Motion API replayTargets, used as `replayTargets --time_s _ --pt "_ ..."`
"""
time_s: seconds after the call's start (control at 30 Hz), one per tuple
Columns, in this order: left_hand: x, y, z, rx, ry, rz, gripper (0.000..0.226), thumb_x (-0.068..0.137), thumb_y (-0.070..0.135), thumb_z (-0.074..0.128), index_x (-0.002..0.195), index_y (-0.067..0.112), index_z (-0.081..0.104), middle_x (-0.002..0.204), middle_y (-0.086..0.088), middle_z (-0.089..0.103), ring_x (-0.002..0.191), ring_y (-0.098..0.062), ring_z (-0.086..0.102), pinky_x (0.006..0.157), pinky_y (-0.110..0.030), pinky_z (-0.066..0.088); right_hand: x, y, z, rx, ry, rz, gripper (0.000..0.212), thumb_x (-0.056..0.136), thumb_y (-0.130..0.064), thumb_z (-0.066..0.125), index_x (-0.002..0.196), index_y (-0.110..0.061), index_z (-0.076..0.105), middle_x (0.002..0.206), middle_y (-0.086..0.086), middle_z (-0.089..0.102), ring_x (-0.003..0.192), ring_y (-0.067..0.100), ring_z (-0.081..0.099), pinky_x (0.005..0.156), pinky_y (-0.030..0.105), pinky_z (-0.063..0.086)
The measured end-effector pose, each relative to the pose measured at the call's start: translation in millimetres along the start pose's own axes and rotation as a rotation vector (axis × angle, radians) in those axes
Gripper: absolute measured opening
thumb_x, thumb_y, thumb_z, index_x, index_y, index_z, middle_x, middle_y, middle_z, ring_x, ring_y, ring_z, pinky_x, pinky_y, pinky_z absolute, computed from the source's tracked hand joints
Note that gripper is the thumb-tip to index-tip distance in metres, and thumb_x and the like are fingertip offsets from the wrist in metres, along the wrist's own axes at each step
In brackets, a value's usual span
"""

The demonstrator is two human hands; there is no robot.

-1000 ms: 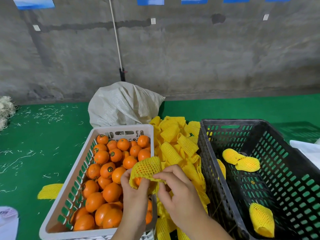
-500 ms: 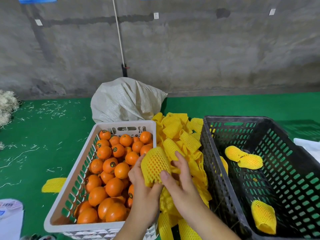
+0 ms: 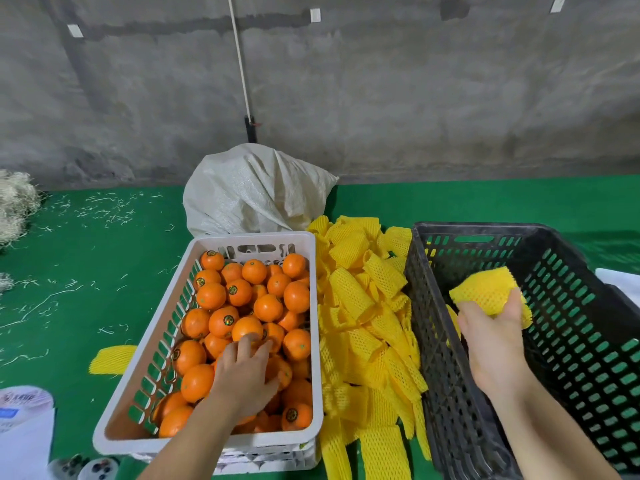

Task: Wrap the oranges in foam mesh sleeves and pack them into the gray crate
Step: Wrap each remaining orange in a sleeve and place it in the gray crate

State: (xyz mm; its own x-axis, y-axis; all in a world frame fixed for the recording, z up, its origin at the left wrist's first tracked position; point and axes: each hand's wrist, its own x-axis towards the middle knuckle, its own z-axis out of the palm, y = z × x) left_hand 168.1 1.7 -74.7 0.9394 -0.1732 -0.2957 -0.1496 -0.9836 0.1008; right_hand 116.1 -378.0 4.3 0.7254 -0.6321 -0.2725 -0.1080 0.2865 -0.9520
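Holding a wrapped orange (image 3: 488, 294) over the gray crate (image 3: 588, 341), my right hand (image 3: 491, 344) has its fingers curled round the yellow mesh from below. My left hand (image 3: 247, 372) is down in the white crate (image 3: 145, 358), fingers spread and resting on the loose oranges (image 3: 239, 306); I cannot tell whether it grips one. Several of these carry a small round dark sticker with a gold emblem, too small for me to read. Between the two crates lies a pile of sleeves (image 3: 363, 323) on the green table (image 3: 86, 271), with one stray sleeve (image 3: 112, 358) left of the white crate. A white sack (image 3: 252, 192) sits behind. At the lower left is a white packet (image 3: 24, 427) with a blue label and blurred print that I cannot make out.
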Motion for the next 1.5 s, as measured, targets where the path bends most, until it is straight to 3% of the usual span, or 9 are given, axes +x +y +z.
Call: replayTargets --time_s 0.2,0.33,0.57,0.73,0.9,1.03,1.2,1.37,1.5 --pt "22 5 -2 0.041 0.249 -0.07 0.083 0.094 0.05 0.058 0.164 0.037 0.015 0.171 -0.01 0.005 0.151 -0.041 0.019 0.121 -0.051 0.029 -13 17 17 -0.677 -0.12 -0.363 0.072 0.097 -0.032 0.063 0.154 -0.051 0.024 0.167 -0.02 0.0 0.152 0.023 0.021 0.111 0.042 0.034" --pt "39 -10 -5 0.037 0.127 -0.107 0.088 0.101 0.02 0.055 0.166 0.037 -0.001 0.175 -0.006 -0.002 0.148 -0.043 0.035 0.114 -0.048 0.045 -18 32 41 -1.364 -0.319 -0.622 0.056 0.097 -0.053 0.053 0.149 -0.055 0.032 0.17 -0.007 -0.006 0.149 0.023 0.003 0.118 0.052 0.019" --pt "33 -14 -6 -0.157 0.376 -0.043 0.065 0.099 0.032 0.07 0.154 0.029 0.035 0.148 -0.012 0.029 0.09 -0.032 0.066 0.064 -0.035 0.058 -7 60 82 -1.619 -0.709 -0.461 0.05 0.101 -0.041 0.053 0.15 -0.043 0.043 0.167 -0.007 -0.027 0.154 0.029 -0.017 0.121 0.05 0.012" --pt "-3 14 -17 -0.926 0.58 0.012 0.059 0.096 0.036 0.075 0.146 0.033 0.044 0.138 0.004 0.038 0.107 0.007 0.056 0.079 -0.007 0.048 -1 67 87 -1.445 -0.616 -0.527 0.056 0.105 -0.037 0.051 0.158 -0.028 0.035 0.169 -0.014 0.013 0.154 0.022 0.008 0.119 0.048 0.023" --pt "-40 67 -26 -1.7 0.332 -0.006 0.042 0.097 0.033 0.075 0.133 0.04 0.055 0.109 -0.005 0.073 0.081 -0.019 0.073 0.074 -0.027 0.06 -30 60 86 -0.795 -0.361 -0.804 0.022 0.093 -0.022 0.075 0.115 -0.018 0.077 0.12 -0.007 0.07 0.117 0.014 0.061 0.102 0.033 0.048" --pt "-50 92 -30 -1.877 0.092 0.107 0.052 0.088 0.032 0.074 0.137 0.029 0.057 0.122 -0.006 0.069 0.096 -0.023 0.07 0.079 -0.033 0.058 -67 49 91 -0.44 -0.353 -0.571 0.013 0.089 -0.014 0.078 0.091 -0.026 0.076 0.09 -0.015 0.073 0.092 0.007 0.068 0.082 0.022 0.053" --pt "-58 102 -34 -2.001 -0.089 0.221 0.065 0.077 0.034 0.079 0.132 0.014 0.053 0.115 -0.014 0.066 0.076 -0.027 0.061 0.062 -0.036 0.053 -95 39 94 -0.148 -0.456 -0.274 0.023 0.093 0.0 0.067 0.104 -0.02 0.068 0.088 0.0 0.07 0.086 0.013 0.067 0.075 0.025 0.054" --pt "-71 102 -35 -2.123 -0.172 0.216 0.076 0.069 0.036 0.075 0.136 0.01 0.05 0.091 -0.019 0.065 0.052 -0.028 0.055 0.055 -0.036 0.052 -99 35 83 -0.193 -0.544 -0.192 0.02 0.095 -0.014 0.071 0.103 -0.031 0.076 0.095 -0.002 0.072 0.091 0.011 0.07 0.08 0.025 0.056" --pt "-84 104 -40 -2.218 -0.244 0.174 0.08 0.061 0.03 0.076 0.135 0.008 0.053 0.08 -0.02 0.061 0.046 -0.025 0.05 0.049 -0.033 0.048 -103 38 80 -0.536 -0.469 -0.465 0.027 0.092 -0.011 0.073 0.106 -0.034 0.069 0.106 -0.014 0.058 0.094 0.0 0.063 0.081 0.021 0.053"
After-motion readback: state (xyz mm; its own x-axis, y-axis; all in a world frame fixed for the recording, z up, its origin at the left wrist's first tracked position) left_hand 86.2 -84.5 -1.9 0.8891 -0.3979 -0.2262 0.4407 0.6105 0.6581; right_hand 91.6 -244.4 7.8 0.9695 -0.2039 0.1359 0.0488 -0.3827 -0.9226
